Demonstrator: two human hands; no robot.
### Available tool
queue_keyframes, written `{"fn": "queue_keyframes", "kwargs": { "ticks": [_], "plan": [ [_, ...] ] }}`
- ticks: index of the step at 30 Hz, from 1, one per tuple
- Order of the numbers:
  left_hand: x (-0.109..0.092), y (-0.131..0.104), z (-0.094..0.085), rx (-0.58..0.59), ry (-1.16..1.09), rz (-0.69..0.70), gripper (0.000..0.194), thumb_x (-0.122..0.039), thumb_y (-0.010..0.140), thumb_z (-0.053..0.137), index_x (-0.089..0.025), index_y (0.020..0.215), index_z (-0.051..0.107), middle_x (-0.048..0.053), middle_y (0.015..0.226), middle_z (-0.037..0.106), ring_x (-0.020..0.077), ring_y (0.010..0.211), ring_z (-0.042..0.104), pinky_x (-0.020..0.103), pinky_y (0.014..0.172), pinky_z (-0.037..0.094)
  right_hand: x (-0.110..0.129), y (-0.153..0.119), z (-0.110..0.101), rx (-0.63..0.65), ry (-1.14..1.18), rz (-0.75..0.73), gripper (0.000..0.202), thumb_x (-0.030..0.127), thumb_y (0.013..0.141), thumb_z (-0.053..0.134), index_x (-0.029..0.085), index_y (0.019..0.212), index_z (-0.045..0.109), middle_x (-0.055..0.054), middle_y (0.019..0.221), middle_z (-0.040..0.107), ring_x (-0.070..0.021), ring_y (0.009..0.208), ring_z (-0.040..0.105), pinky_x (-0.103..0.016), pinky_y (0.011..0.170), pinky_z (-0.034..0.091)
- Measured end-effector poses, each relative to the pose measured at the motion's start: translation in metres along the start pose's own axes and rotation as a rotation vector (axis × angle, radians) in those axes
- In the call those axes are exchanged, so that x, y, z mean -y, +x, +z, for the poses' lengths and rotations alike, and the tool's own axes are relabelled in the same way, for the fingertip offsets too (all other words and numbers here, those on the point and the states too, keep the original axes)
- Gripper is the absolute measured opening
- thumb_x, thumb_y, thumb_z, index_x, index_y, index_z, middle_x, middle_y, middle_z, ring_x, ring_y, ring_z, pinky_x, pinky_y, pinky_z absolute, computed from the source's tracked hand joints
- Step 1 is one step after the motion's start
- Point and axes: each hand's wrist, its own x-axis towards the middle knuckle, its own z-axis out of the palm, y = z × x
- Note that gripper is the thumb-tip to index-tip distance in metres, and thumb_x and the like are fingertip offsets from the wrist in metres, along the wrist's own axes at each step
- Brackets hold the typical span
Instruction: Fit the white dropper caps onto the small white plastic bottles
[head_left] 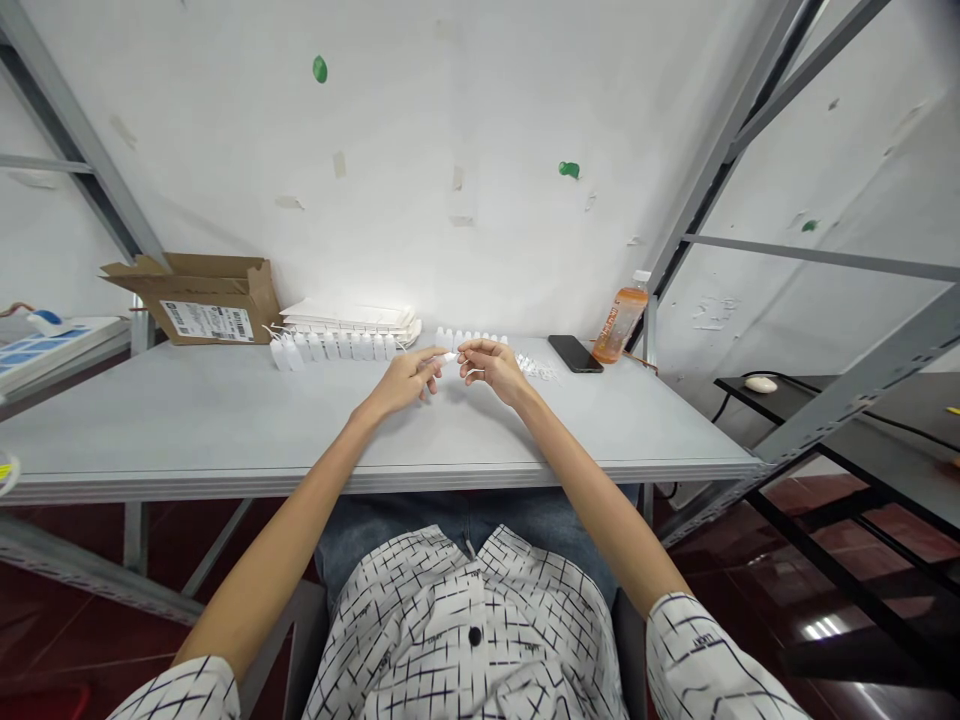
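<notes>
My left hand (409, 380) is closed with its thumb and finger on a small white plastic bottle (450, 357), whose end pokes out toward the right. My right hand (493, 366) pinches at that end; what lies between its fingertips is too small to make out. Both hands are just above the table, close together. Behind them stands a row of small white bottles (469, 336), partly hidden by my fingers. To the left is another row of such bottles (337, 347), with narrow tips on top. Small loose white plastic pieces (534, 367) lie scattered right of my right hand.
A grey table (225, 420) runs against a white wall. At the back left are an open cardboard box (206, 300) and a stack of white sheets (352, 318). A black phone (575, 353) and an orange drink bottle (620, 322) are at the right. Metal posts flank the table.
</notes>
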Motion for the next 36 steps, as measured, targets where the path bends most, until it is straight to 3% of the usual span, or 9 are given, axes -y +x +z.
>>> {"fn": "queue_keyframes", "kwargs": {
  "ticks": [36],
  "plan": [
    [-0.0011, -0.0005, -0.0006, 0.021, 0.116, -0.009, 0.048, -0.048, 0.092, 0.049, -0.018, 0.126, 0.067, 0.005, 0.087, 0.066, 0.0147, 0.063, 0.066, 0.026, 0.054, 0.054, 0.0013, -0.0013, 0.0024, -0.034, -0.053, -0.019, 0.023, 0.033, 0.070, 0.080, 0.016, 0.081, 0.068, -0.002, 0.074, 0.066, -0.0139, 0.061, 0.064, -0.028, 0.055, 0.052]
  ]
}}
